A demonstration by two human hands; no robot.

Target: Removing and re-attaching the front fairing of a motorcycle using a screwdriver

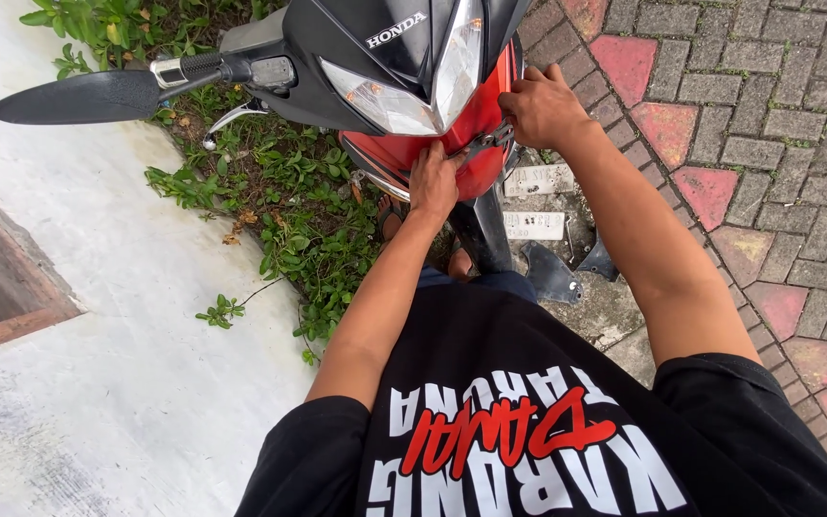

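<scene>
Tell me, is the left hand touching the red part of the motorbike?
Touching. The head view shows the left hand pressed flat on the red panel.

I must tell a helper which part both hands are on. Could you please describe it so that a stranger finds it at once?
Find the motorcycle parked between the weedy strip and the brick paving. Below its clear headlight sits the red front panel, curved and glossy. The left hand and right hand both press on it; it is the only red part, the cowl above being black.
</scene>
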